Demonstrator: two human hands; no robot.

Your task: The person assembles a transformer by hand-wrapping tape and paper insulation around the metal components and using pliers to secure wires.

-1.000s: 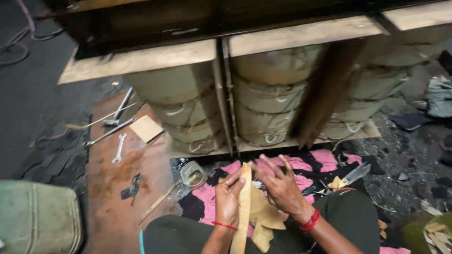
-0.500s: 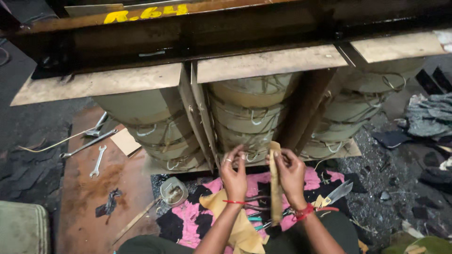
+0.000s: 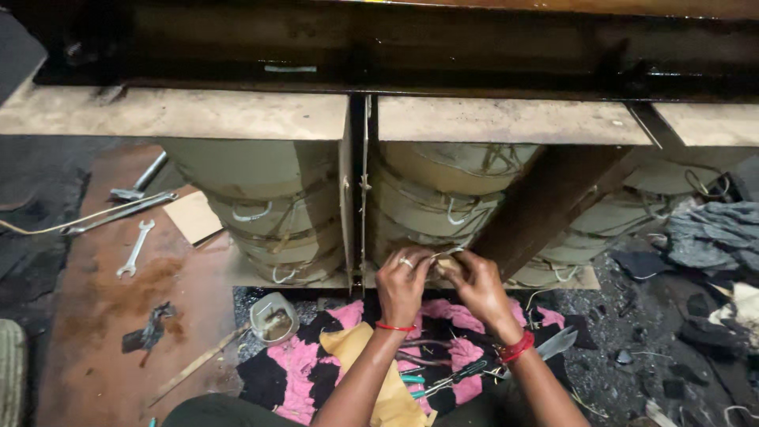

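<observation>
Your left hand and right hand have dropped the paper strip and now pinch together on the wire tie at the middle coil.

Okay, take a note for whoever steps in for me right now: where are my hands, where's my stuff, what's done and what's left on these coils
Left hand: fingers curled on thin wire at the base of the middle coil stack.
Right hand: pinching the same spot; what it grips is hidden.
Things: pliers and tan paper strip lie on the pink and black cloth below the wrists; a wrench lies on the rusty plate to the left.
Done: coils wrapped in tan paper, with ties showing.
Left: the tie at the base, by the look of it.
</observation>
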